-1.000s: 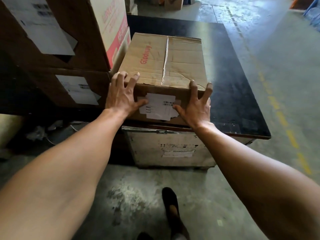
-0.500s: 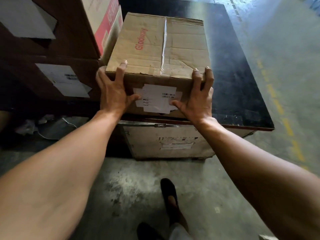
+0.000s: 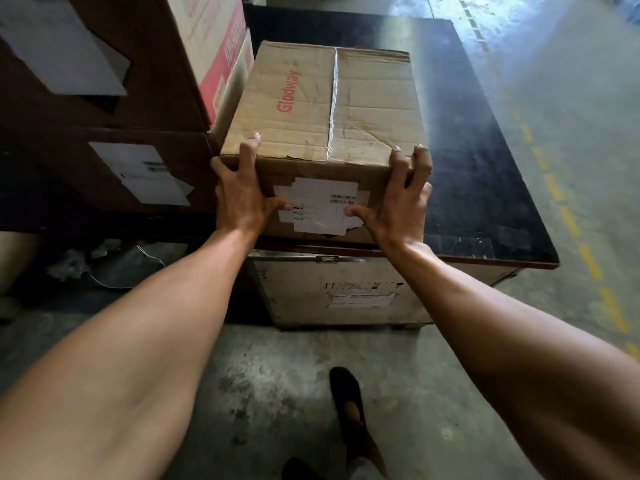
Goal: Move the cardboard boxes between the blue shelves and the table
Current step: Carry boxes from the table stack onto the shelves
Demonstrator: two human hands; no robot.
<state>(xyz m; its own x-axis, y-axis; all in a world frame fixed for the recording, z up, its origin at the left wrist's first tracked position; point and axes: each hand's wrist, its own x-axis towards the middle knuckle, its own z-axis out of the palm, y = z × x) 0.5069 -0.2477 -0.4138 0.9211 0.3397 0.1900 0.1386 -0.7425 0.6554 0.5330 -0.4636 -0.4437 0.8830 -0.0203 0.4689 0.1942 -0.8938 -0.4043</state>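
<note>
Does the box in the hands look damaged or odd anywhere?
Yes. The Glodway box gripped by the left hand and right hand is worn: its top is torn near the front edge, right of the tape, and its front label is ragged.

A warehouse: stacked brown cardboard cartons with shipping labels (image 3: 104,109), bare grey concrete floor (image 3: 561,98), dashed yellow lane line (image 3: 568,220).

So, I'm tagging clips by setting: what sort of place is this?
Likely a warehouse: stacked cardboard boxes with shipping labels, a bare concrete floor with a dashed yellow line, and a wooden crate under the black table.
</note>
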